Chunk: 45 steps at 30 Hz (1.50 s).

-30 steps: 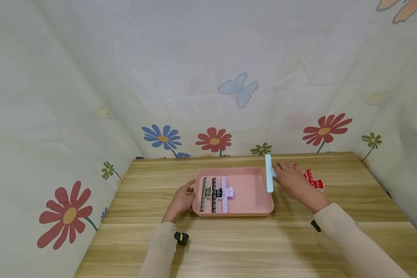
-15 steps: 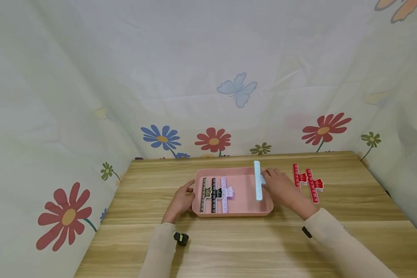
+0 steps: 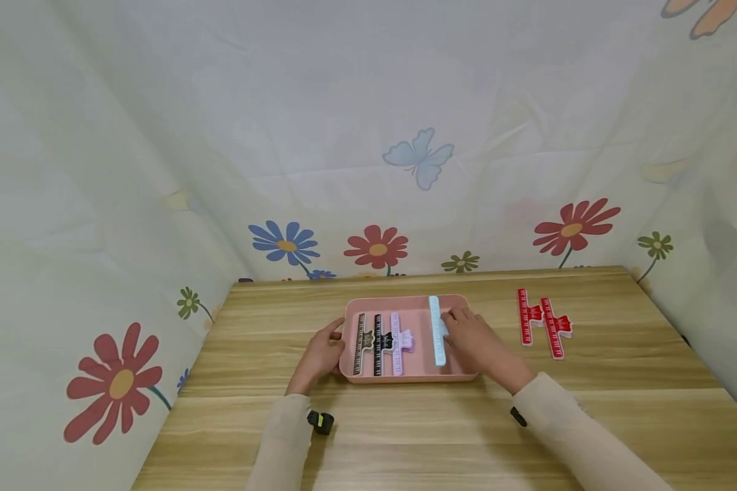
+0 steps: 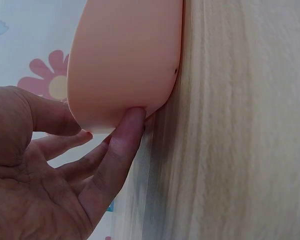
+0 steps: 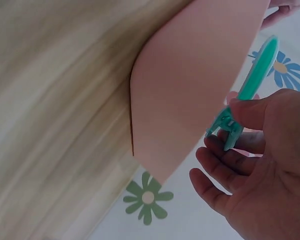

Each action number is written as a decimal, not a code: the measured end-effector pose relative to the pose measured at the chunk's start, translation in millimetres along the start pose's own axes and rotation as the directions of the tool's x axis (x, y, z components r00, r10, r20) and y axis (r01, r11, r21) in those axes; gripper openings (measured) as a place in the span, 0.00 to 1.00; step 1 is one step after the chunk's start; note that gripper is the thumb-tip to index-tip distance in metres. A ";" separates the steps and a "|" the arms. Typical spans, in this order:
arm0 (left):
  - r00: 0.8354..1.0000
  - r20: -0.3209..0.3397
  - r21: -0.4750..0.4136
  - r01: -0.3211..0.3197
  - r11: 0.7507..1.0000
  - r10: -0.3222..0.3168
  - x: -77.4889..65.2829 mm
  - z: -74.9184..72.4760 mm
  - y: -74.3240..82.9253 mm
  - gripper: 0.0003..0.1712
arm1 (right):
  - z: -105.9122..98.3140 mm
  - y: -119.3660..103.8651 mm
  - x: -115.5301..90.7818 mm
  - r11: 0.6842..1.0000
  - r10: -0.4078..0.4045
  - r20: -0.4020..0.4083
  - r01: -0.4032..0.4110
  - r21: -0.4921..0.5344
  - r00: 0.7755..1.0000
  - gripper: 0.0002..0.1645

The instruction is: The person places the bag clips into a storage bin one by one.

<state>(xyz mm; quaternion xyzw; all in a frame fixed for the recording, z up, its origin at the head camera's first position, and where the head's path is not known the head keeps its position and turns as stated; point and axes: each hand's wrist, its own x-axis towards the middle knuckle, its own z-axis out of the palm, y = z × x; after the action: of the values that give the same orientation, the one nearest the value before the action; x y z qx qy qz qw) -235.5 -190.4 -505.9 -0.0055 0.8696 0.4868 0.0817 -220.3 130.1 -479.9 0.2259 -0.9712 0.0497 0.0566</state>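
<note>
A light blue clip (image 3: 437, 331) with a long bar hangs over the right half of a pink tray (image 3: 417, 378). My right hand (image 3: 469, 337) pinches its short handle between thumb and fingers; the right wrist view shows its green-blue edge and handle (image 5: 229, 127). At the tray's left end, my left hand (image 3: 322, 351) touches the outside; in the left wrist view one fingertip (image 4: 136, 114) presses the wall. Inside the tray, a brown clip (image 3: 359, 344), a black clip (image 3: 378, 344) and a lilac clip (image 3: 396, 344) lie side by side, all with piano-key markings.
Two red clips, one nearer the tray (image 3: 525, 317) and one farther right (image 3: 553, 329), lie on the wooden table (image 3: 405, 436) to the right. A flower-printed curtain (image 3: 319, 170) stands behind the table and along its sides.
My right hand has carried the light blue clip leftward and lower, from the tray's right rim to over its inside. Both red clips now show fully. My left hand stays at the tray's end.
</note>
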 end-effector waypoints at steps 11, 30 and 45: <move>1.000 -0.002 -0.002 0.006 1.000 -0.006 0.1 -0.3 -0.7 0.32 | 18.5 -16.8 9.5 0.999 0.019 0.020 -0.019 0.044 1.000 0.27; 1.000 0.005 -0.007 -0.001 1.000 0.001 1.6 -0.4 -3.4 0.32 | 28.4 -34.7 22.6 0.995 0.057 0.126 -0.067 0.080 0.990 0.28; 1.000 0.005 -0.008 0.007 1.000 -0.007 2.6 -0.3 -4.7 0.32 | 32.4 -40.8 27.9 0.990 0.059 0.118 -0.073 0.117 0.991 0.30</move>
<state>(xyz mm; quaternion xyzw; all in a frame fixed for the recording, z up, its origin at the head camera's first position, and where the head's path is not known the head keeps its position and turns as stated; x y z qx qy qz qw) -237.7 -192.9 -510.1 -0.0077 0.8673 0.4902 0.0858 -229.9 77.6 -505.4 0.1993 -0.9750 0.0974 -0.0148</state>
